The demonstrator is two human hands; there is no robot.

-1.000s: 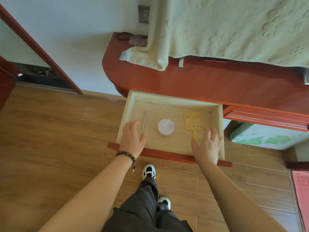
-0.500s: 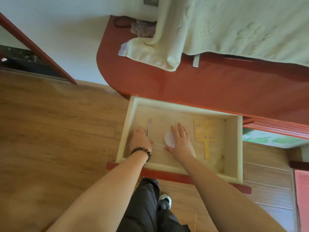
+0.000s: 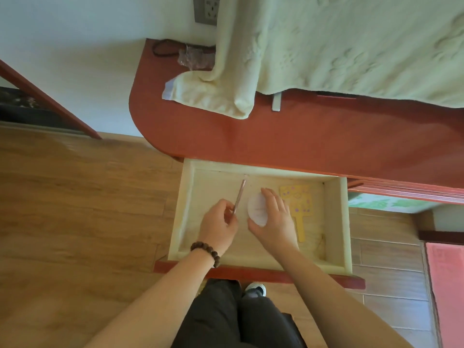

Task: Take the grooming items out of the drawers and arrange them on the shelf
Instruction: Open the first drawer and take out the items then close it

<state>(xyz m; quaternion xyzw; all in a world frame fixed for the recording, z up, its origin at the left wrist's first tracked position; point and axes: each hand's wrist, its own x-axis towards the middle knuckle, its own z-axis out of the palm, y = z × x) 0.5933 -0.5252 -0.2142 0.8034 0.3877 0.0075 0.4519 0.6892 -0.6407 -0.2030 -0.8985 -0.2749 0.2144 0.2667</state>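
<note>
An open pale wooden drawer (image 3: 336, 222) with a red front juts from under the red shelf top (image 3: 276, 136). Inside it, my left hand (image 3: 219, 224) pinches the near end of a thin pinkish metal stick (image 3: 239, 195), whose far end tilts up toward the drawer's back. My right hand (image 3: 273, 217) grips a round white case (image 3: 256, 209) with its fingers curled over the top and its thumb under the near edge. A yellow paddle-shaped comb (image 3: 297, 204) with purple dots lies flat just right of that hand.
A pale green towel (image 3: 326, 51) drapes over the back of the red top, with a white strip (image 3: 276, 101) poking out beneath it. A black cord and crinkled plastic wrap (image 3: 193, 55) sit at the back left corner. A wall socket (image 3: 207, 8) is above. Wooden floor lies left.
My left hand has closed on the thin stick and tipped it up. My right hand went from lying on the round case to gripping and lifting its near edge.
</note>
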